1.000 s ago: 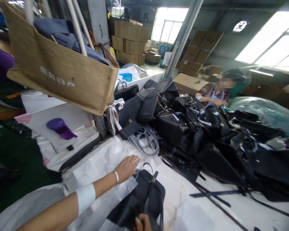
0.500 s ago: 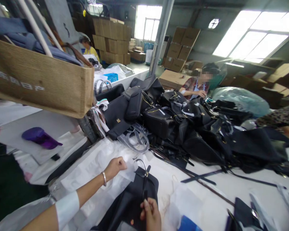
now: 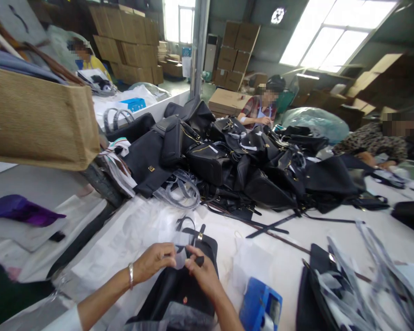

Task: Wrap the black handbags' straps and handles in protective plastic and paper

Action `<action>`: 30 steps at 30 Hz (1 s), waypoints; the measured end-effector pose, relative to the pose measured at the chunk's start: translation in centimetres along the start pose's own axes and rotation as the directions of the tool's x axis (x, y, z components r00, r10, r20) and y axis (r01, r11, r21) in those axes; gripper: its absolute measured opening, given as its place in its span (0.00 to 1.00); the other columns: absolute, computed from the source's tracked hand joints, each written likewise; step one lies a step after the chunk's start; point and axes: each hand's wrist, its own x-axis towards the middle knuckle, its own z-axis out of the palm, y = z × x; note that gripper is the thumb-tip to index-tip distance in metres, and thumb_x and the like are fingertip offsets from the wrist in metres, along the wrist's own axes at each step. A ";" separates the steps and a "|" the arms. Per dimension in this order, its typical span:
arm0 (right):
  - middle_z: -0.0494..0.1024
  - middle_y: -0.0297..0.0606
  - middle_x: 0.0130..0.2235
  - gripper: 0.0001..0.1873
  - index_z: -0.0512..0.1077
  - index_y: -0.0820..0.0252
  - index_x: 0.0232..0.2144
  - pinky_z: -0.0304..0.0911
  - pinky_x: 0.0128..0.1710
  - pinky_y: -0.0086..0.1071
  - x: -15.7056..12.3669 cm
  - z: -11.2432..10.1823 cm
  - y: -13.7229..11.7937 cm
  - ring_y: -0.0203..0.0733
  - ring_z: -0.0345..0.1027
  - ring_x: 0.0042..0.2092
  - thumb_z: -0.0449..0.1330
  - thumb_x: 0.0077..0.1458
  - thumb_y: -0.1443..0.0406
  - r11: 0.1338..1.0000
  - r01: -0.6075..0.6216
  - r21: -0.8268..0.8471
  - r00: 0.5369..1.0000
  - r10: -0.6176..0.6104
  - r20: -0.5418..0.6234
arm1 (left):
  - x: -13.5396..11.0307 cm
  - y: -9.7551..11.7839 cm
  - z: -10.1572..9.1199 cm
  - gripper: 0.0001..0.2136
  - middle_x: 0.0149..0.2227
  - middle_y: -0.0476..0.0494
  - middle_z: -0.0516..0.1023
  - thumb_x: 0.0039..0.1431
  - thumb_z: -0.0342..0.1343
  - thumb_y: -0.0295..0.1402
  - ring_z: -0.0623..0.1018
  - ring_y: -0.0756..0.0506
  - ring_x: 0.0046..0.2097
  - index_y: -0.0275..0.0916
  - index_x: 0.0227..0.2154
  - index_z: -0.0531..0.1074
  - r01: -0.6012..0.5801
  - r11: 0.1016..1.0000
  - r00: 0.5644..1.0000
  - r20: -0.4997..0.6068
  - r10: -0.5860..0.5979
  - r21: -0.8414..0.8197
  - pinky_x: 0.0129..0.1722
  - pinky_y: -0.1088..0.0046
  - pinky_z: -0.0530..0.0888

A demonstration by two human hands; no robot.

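Note:
A black bag (image 3: 169, 289) lies on the white table in front of me, with a gold-coloured buckle (image 3: 200, 236) near its top. Over its upper part, my left hand (image 3: 158, 259) is closed, pinching a small translucent sheet (image 3: 180, 258). My right hand (image 3: 203, 271) meets it from the other side, its fingertips at the sheet's edge and closed round a black strap (image 3: 199, 261), whose end sticks out. Clear plastic (image 3: 188, 315) covers the bag's lower end. White tissue paper (image 3: 124, 239) spreads to the left.
Right of the bag sits a blue tape dispenser (image 3: 257, 299). A heap of black bags (image 3: 224, 165) fills the table's far side. Another bag with plastic-wrapped straps (image 3: 313, 285) lies at right. A burlap tote (image 3: 37, 119) juts in at left. Co-workers (image 3: 258, 110) sit beyond.
My left hand has come right and down to meet my right hand, which has risen along the bag with the strap. The translucent sheet is now between them. My view has swung right.

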 end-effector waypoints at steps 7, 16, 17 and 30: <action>0.65 0.26 0.20 0.15 0.68 0.61 0.22 0.53 0.26 0.26 -0.6 1.0 0.5 0.32 0.59 0.23 0.63 0.49 0.56 0.993 -0.088 0.081 0.991 0.096 -0.093 | -0.2 0.0 0.7 0.08 0.21 0.56 0.67 0.56 0.54 0.38 0.67 0.51 0.25 0.39 0.27 0.70 0.200 0.980 0.978 0.060 -0.201 0.015 0.27 0.77 0.60; 0.62 0.25 0.18 0.19 0.62 0.59 0.17 0.51 0.24 0.26 -1.1 1.3 1.5 0.32 0.56 0.23 0.60 0.52 0.56 0.993 -0.053 -0.106 0.982 0.032 -0.187 | 0.9 -0.9 3.9 0.17 0.28 0.50 0.74 0.42 0.67 0.34 0.73 0.50 0.31 0.35 0.36 0.70 0.316 0.775 0.948 0.215 -0.234 -0.548 0.31 0.75 0.68; 0.62 0.25 0.18 0.18 0.62 0.59 0.17 0.51 0.24 0.26 -1.1 1.4 1.4 0.32 0.56 0.23 0.60 0.52 0.57 0.993 -0.051 -0.104 0.983 0.032 -0.179 | 1.0 -1.1 4.2 0.17 0.28 0.50 0.74 0.42 0.67 0.34 0.73 0.50 0.30 0.35 0.33 0.69 0.321 0.755 0.947 0.215 -0.240 -0.572 0.30 0.75 0.67; 0.75 0.38 0.38 0.09 0.65 0.56 0.41 0.65 0.38 0.31 -2.2 -2.1 0.5 0.38 0.71 0.38 0.50 0.62 0.60 0.996 0.064 -0.068 0.997 -0.061 0.039 | 0.7 -2.3 3.5 0.14 0.22 0.52 0.71 0.46 0.64 0.40 0.69 0.52 0.26 0.34 0.22 0.68 0.338 0.790 0.940 0.138 -0.312 -0.512 0.28 0.76 0.65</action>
